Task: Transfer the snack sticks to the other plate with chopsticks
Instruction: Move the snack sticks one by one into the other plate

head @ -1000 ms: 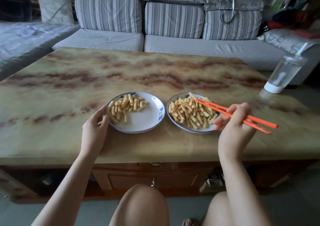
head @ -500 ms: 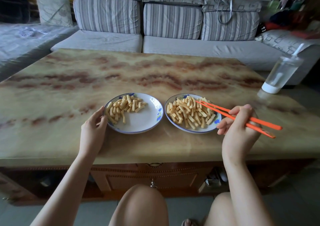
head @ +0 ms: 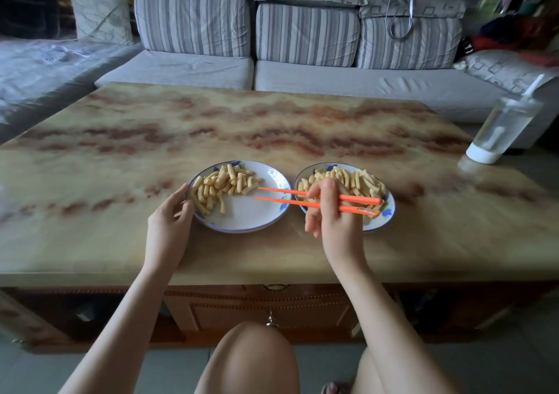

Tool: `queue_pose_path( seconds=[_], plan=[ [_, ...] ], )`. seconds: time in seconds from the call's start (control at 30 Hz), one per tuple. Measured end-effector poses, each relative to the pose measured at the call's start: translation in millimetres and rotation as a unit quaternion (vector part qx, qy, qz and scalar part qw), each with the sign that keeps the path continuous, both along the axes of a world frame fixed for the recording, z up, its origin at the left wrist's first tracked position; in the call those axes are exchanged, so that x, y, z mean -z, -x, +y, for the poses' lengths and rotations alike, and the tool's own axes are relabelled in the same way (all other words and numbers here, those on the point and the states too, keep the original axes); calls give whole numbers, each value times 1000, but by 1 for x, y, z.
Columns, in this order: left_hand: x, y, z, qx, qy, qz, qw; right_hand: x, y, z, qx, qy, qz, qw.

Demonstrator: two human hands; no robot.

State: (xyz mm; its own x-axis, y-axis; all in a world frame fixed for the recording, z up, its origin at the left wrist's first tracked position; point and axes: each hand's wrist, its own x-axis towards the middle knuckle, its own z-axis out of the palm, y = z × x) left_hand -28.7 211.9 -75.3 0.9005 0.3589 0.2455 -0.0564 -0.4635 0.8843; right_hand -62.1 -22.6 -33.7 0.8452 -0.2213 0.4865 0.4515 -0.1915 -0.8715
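Two white plates with blue rims sit side by side near the table's front edge. The left plate (head: 251, 216) holds snack sticks (head: 223, 183) on its left half. The right plate (head: 388, 212) holds a bigger heap of snack sticks (head: 361, 180). My right hand (head: 332, 212) grips a pair of orange chopsticks (head: 290, 197) over the right plate's left side. Their tips are spread apart over the left plate, with nothing between them. My left hand (head: 168, 224) rests against the left plate's left rim, fingers relaxed.
The marble-patterned table (head: 272, 121) stretches back to a striped grey sofa (head: 302, 49). A clear tumbler with a straw and white base (head: 502, 129) stands at the table's right edge. My knees are below the table's front edge, by a wooden drawer front (head: 272, 309).
My right hand has swung left with the chopsticks. Their tips went from the right plate's heap to above the left plate. My left hand stays at the left plate's rim.
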Motion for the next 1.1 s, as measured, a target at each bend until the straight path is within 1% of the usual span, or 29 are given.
queue_pose_path(
  seconds=[0.27,0.47,0.63,0.97,1.1],
  plan=[
    [0,0,0,0,1,-3,1000,5,-15,11,4,1,10,1000],
    [-2,0,-2,-4,3,0,1000,6,-22,15,-6,-44,43,998],
    [-1,0,-1,-5,-4,-2,1000,7,-20,18,-14,-52,51,997],
    [-1,0,-1,-5,-6,-6,1000,-10,3,0,49,-138,5,989],
    [-1,0,-2,-4,-5,-6,1000,-17,9,-17,115,-181,-20,977]
  ],
)
